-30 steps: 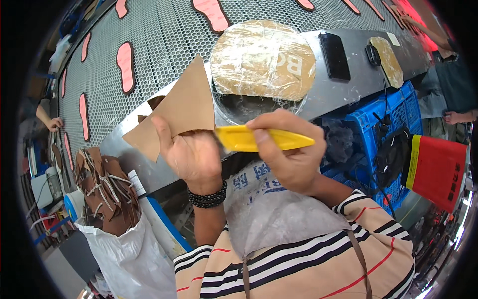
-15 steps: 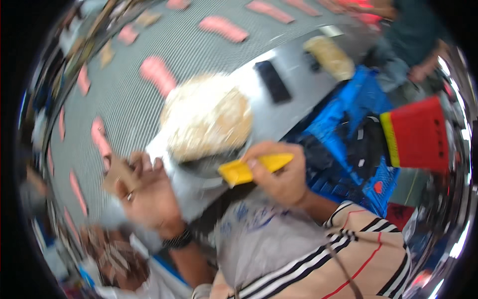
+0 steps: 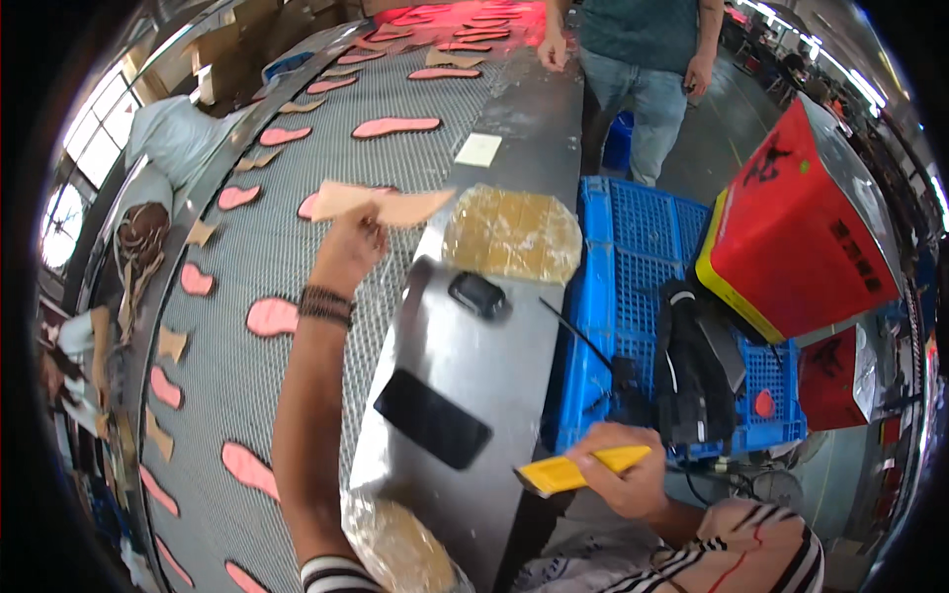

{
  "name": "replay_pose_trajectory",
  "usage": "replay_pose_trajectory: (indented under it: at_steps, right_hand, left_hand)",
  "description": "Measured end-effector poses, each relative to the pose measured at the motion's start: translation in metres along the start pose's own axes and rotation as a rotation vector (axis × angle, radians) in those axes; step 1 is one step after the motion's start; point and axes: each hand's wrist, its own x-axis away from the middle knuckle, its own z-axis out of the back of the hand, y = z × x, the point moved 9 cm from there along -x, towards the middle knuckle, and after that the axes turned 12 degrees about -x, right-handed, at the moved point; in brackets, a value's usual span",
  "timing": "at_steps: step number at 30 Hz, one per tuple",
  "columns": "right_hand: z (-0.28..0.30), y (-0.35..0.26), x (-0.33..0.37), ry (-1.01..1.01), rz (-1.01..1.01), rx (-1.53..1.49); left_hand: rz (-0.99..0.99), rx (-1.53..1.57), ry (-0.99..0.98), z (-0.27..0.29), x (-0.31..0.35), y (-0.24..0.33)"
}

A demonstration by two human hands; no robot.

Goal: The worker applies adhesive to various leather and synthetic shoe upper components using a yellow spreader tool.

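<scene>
My left hand [image 3: 351, 247] reaches far forward over the grey ribbed conveyor belt [image 3: 326, 163], its fingers closed on a flat beige cut piece [image 3: 395, 207] with curved edges. Under that piece, partly covered, lies a pink insole [image 3: 309, 206]. Low and near my body, my right hand [image 3: 625, 476] grips a flat yellow tool [image 3: 565, 472] with a dark front edge; its exact kind I cannot make out. Just right of the beige piece, a yellowish block [image 3: 514, 233] wrapped in clear film rests on the metal ledge [image 3: 494, 361].
A black phone [image 3: 433, 418], a small black device [image 3: 479, 295], a cream card [image 3: 478, 150] and a second wrapped block [image 3: 395, 544] lie on the ledge. Blue crates [image 3: 633, 267] hold a black bag [image 3: 695, 361] and a red box [image 3: 796, 227]. Another person [image 3: 638, 59] stands beyond.
The view has swung forward along the belt. My left hand has stretched out ahead with a beige piece, over a pink insole. My right hand still holds the yellow tool near my body.
</scene>
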Motion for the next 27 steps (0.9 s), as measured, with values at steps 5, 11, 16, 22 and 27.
replay_pose_trajectory:
  at_steps: [5, 11, 16, 22, 27]
  right_hand:
    - [0.035, -0.003, -0.020, 0.131, 0.014, 0.064]
    - [0.031, 0.009, -0.019, 0.059, -0.021, -0.107]
    - [-0.014, 0.002, 0.000, -0.235, -0.119, -0.252]
    - [-0.063, -0.011, 0.068, -0.410, 0.203, -0.392]
    - [-0.118, -0.016, 0.108, -0.534, 0.047, -0.459]
  left_hand:
    - [0.071, 0.245, 0.119, -0.005, -0.165, 0.072]
    - [-0.061, 0.466, 0.282, 0.074, -0.050, 0.082]
    - [-0.138, -0.194, 0.378, 0.131, 0.328, 0.147]
    - [0.086, -1.104, 1.304, 0.003, 0.790, 0.155]
    - [0.835, -1.254, 1.572, -0.081, 0.993, 0.077]
